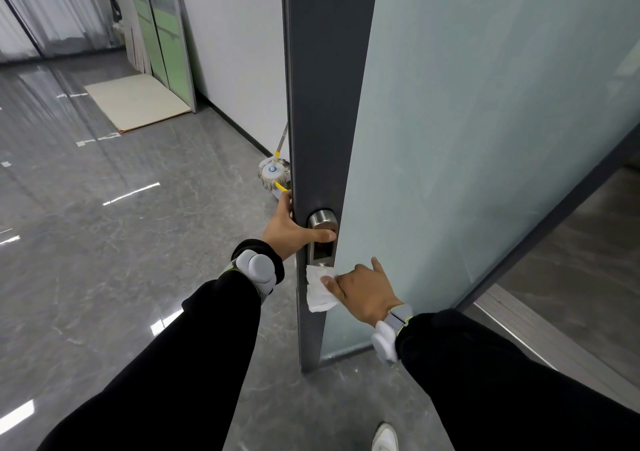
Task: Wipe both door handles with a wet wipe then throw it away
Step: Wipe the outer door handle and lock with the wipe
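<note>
Door [329, 104] stands ajar, seen edge-on: dark grey frame edge toward the viewer, frosted glass panel [485, 139] running off to the right. Only the near-side lock plate [322, 239] shows, brushed metal, set in the door's edge strip. The lever of the handle itself is covered by a thumb; the handle on the far face is hidden behind the door altogether.

Left hand [294, 231]: wrapped round the door's edge at plate height, thumb laid across the plate, the other fingers gone behind the far side and out of sight. Closed grip on the door, how tight cannot be judged.

Right hand [363, 291]: just below the plate, fingers curled, thumb and forefinger pinching a crumpled white wet wipe [320, 289]. The wipe lies against the door's edge strip directly under the plate, its top edge touching or nearly touching the plate's lower end.

Both wrists carry grey strapped devices over black sleeves.

Left of the door, by the wall, a mop head [271, 173] partly cut off by the door's edge. Below the door, a white shoe [385, 438] clipped by the picture's border.
</note>
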Demonstrator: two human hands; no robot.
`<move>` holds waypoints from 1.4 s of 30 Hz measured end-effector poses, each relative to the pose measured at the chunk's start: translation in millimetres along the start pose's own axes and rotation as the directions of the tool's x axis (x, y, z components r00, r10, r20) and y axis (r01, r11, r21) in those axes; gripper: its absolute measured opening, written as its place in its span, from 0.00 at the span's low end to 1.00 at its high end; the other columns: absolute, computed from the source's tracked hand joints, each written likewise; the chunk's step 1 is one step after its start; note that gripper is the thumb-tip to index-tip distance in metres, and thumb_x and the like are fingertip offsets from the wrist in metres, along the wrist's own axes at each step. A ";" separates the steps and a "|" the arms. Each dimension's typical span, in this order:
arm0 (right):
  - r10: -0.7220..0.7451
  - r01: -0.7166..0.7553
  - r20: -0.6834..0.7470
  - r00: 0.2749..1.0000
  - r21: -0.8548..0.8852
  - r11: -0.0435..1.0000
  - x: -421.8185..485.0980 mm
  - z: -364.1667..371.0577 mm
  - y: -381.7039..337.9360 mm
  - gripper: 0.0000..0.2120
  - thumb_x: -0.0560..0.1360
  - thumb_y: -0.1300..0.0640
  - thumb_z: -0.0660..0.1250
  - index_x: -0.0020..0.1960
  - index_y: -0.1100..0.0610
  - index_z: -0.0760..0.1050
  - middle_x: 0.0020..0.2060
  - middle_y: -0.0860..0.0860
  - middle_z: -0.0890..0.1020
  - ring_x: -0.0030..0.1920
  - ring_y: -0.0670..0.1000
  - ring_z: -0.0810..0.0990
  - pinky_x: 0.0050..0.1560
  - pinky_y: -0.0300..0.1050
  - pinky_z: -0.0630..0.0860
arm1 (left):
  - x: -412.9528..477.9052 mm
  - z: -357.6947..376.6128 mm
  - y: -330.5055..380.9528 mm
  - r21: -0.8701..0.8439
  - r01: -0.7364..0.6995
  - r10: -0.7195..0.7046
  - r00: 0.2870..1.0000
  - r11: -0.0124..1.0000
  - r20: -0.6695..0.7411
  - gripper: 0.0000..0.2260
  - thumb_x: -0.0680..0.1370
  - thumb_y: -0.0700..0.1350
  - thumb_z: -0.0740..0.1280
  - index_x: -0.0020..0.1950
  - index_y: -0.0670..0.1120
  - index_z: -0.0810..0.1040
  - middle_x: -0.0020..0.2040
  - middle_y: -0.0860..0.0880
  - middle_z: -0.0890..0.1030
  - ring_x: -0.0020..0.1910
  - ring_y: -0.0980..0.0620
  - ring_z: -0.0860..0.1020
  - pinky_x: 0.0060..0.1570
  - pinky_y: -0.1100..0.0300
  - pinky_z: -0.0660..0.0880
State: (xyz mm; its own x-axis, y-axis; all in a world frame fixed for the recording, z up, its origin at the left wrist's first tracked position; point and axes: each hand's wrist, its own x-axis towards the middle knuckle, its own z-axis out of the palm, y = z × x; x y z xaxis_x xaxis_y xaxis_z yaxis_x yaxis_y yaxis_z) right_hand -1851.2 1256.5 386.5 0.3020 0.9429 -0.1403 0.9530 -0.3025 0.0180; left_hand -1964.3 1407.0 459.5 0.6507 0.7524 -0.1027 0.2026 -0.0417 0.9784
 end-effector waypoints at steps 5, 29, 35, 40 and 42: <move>0.007 -0.007 -0.029 1.000 -0.012 1.000 -4.6 4.9 18.8 0.33 0.81 0.38 0.38 0.42 0.50 0.78 0.40 0.52 0.83 0.53 0.55 0.78 0.72 0.61 0.56 | -1.0 0.3 -0.2 -0.002 -0.006 0.006 1.000 1.000 0.001 0.44 0.54 0.48 0.84 0.65 0.56 0.66 0.57 0.56 0.80 0.55 0.52 0.81 0.57 0.46 0.79; 0.113 -0.115 0.035 0.993 0.045 0.992 -4.8 1.7 62.7 0.33 0.80 0.35 0.39 0.37 0.51 0.75 0.35 0.49 0.76 0.42 0.53 0.72 0.48 0.50 0.68 | -6.1 0.5 6.4 -0.007 -0.032 0.032 0.999 0.999 -0.005 0.40 0.62 0.39 0.83 0.67 0.51 0.66 0.55 0.56 0.79 0.52 0.57 0.81 0.48 0.61 0.80; 0.071 -0.071 0.014 0.997 0.015 0.997 -15.0 2.3 39.5 0.30 0.80 0.37 0.36 0.50 0.50 0.73 0.46 0.50 0.81 0.54 0.55 0.76 0.65 0.60 0.63 | -5.1 1.0 4.2 -0.002 -0.035 0.035 0.999 0.999 -0.007 0.41 0.62 0.41 0.83 0.68 0.52 0.65 0.55 0.58 0.79 0.51 0.60 0.80 0.53 0.58 0.79; 0.034 -0.033 0.013 0.999 -0.053 0.998 -8.6 -2.1 15.0 0.34 0.79 0.36 0.34 0.44 0.52 0.75 0.43 0.51 0.83 0.58 0.55 0.75 0.71 0.70 0.47 | -2.7 0.4 1.1 0.008 -0.038 0.038 0.999 0.999 0.000 0.43 0.60 0.43 0.84 0.69 0.53 0.65 0.56 0.57 0.79 0.54 0.57 0.80 0.57 0.55 0.78; 0.023 -0.020 0.050 0.998 -0.064 0.998 -4.1 -5.4 5.8 0.35 0.79 0.36 0.33 0.39 0.52 0.74 0.40 0.52 0.83 0.58 0.56 0.74 0.71 0.70 0.46 | -2.2 0.4 0.6 0.004 -0.036 0.036 0.999 0.999 0.004 0.44 0.59 0.44 0.84 0.69 0.53 0.65 0.57 0.57 0.79 0.55 0.55 0.80 0.58 0.53 0.78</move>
State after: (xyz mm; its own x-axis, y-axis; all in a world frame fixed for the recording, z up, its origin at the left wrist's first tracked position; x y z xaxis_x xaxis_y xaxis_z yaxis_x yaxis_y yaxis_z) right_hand -1846.8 1251.6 392.5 0.3221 0.9276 -0.1893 0.9465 -0.3115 0.0842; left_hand -1965.3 1405.1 460.2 0.6601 0.7481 -0.0682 0.1819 -0.0711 0.9807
